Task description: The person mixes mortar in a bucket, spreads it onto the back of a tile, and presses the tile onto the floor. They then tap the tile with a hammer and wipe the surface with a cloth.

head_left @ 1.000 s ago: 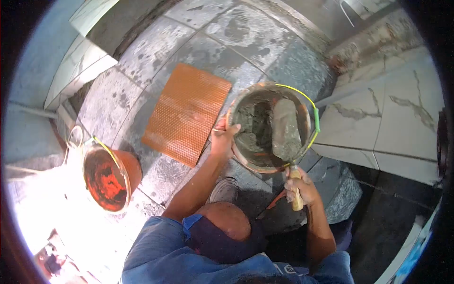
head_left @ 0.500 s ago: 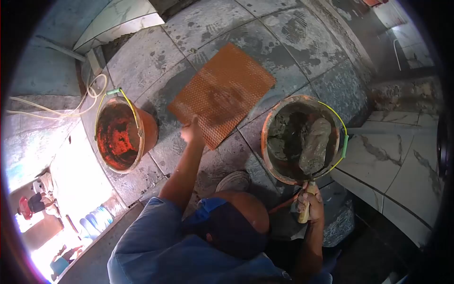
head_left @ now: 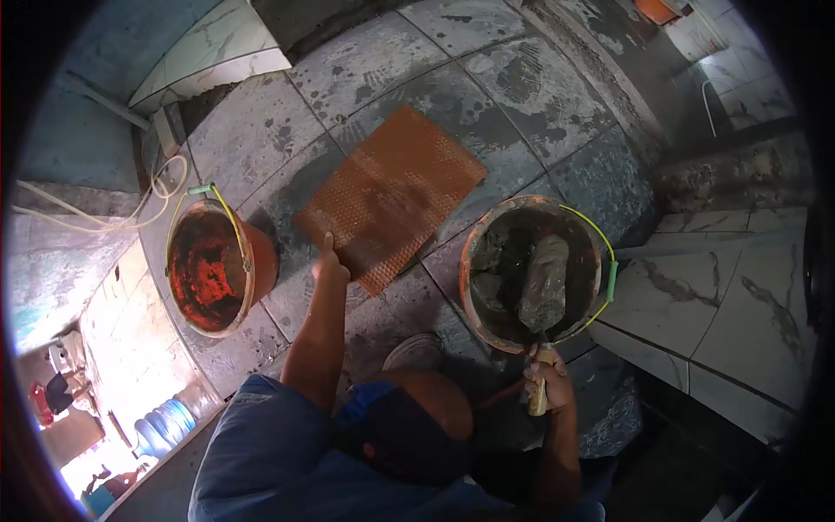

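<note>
A brown tile with a studded surface (head_left: 396,196) lies on the grey floor tiles. My left hand (head_left: 329,261) is at its lower left edge, with a finger over the tile and the others wrapped at the edge. My right hand (head_left: 548,381) is closed round the pale handle of a trowel (head_left: 544,287). The trowel's blade, coated in grey mortar, is inside the right bucket (head_left: 470,304), which holds wet mortar. To the left, an orange bucket (head_left: 261,261) with red stains inside stands tilted in view.
A pale hose (head_left: 170,196) curls beside the left wall. White veined tiles (head_left: 674,283) form a ledge at the right. Blue water bottles (head_left: 163,426) are at the lower left. A shoe (head_left: 413,352) rests below the brown tile.
The whole view has shifted a little, with the buckets and brown tile now lower and further left. My left hand still sits at the tile's edge; my right hand still holds the trowel.
</note>
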Tool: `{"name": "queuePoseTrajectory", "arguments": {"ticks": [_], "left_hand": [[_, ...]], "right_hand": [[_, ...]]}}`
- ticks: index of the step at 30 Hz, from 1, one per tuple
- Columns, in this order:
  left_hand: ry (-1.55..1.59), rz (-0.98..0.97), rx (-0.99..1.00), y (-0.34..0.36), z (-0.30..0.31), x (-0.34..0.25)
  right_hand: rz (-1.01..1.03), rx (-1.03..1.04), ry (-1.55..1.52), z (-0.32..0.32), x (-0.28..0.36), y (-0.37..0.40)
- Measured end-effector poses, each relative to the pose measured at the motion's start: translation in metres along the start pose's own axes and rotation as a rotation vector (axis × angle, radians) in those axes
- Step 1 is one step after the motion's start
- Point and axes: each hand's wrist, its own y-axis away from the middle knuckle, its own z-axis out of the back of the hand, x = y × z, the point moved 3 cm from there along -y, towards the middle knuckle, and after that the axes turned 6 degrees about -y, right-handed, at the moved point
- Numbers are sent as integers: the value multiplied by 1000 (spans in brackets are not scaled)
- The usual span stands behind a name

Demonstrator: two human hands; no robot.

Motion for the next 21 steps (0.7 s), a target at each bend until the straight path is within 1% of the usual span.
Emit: {"name": "queuePoseTrajectory", "arguments": {"ticks": [1,4,5,7,8,10,11,13,14,16,17,19,21], "left_hand": [[13,5,68,-12,0,3],[-83,69,145,-34,2,9],[-86,69,158,-32,3,6],[-52,76,541,-18,4,-1],[-65,78,555,-13,4,-5],[-121,19,738,-3,0,-12],[-146,30,760,-1,2,-15],[-166,-72,900,8,-1,-24],[-180,-69,930,16,-7,-26],[-20,-176,1063,42,-17,-43],[-23,-181,1087,52,-23,-49],[-6,-242,1077,68,-31,-63],[-27,-293,1068,89,-36,-78]], "right_hand": [[7,-7,-6,0,0,0],[6,4,2,2,0,0],[-5,17,-18,5,-1,-3],[-5,22,-48,7,-2,-4],[-18,44,-53,6,-2,-4],[-13,47,-80,5,-1,-1],[-33,47,-63,3,0,0],[-42,66,-74,1,2,1],[-13,57,-89,1,3,1],[-57,87,-84,0,2,2],[-34,90,-91,1,3,1],[-66,87,-44,1,3,2],[-32,114,-47,-2,6,4]]}}
